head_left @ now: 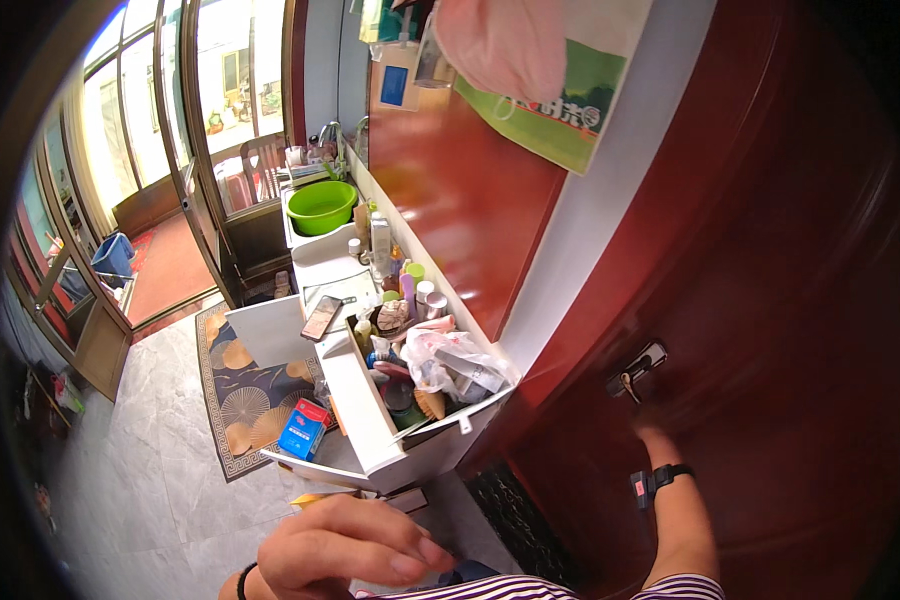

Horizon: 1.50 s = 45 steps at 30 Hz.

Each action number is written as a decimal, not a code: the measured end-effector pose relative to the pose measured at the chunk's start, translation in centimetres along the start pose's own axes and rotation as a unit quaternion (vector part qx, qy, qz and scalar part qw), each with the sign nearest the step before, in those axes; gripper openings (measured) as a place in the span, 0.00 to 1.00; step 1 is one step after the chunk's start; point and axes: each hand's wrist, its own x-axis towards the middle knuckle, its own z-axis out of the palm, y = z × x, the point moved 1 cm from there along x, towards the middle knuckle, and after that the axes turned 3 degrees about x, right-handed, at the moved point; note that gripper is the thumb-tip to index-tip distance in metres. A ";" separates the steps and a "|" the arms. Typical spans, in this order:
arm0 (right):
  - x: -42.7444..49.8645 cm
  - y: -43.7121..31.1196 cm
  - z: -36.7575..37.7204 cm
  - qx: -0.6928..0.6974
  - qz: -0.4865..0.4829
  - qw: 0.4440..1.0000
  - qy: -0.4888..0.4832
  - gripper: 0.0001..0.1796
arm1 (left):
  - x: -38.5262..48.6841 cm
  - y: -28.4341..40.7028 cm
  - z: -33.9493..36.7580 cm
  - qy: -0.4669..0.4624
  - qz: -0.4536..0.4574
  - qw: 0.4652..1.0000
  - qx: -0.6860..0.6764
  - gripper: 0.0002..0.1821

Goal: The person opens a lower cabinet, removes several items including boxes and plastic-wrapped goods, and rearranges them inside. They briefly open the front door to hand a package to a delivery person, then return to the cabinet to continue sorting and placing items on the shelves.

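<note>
My left hand (345,544) is at the bottom, in front of my striped shirt, with its fingers curled; whether anything lies inside them is hidden. My right hand (649,426), blurred, is at the lever handle (630,384) of a dark red door (780,375); its grip on the lever is not clear. A black band with a small device (641,489) circles my right wrist. To the left stands a white washstand (360,405) crowded with bottles, brushes and a plastic bag (450,360). A smartphone (322,318) lies on its edge, and a green basin (321,208) sits farther back by the tap (332,135).
An open cabinet door (270,330) juts over a patterned mat (244,397). A blue and red box (304,429) rests in an open lower compartment. Green-and-white and pink items hang above the washstand. Glazed doors (187,187) stand at the left, with a blue bin (112,255) beyond.
</note>
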 end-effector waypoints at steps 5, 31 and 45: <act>-1.6 0.3 -7.0 0.090 -0.097 0.966 0.220 0.34 | -4.8 1.8 -4.8 0.127 -0.029 0.988 0.083 0.20; -29.7 -32.3 -9.3 0.571 -0.568 0.524 -0.276 0.16 | -52.9 -10.1 -5.9 0.206 -0.717 0.600 0.289 0.28; -46.3 -42.5 19.8 -0.101 -0.623 0.579 -0.516 0.24 | -69.4 -3.2 -19.9 0.199 -0.689 0.619 0.319 0.25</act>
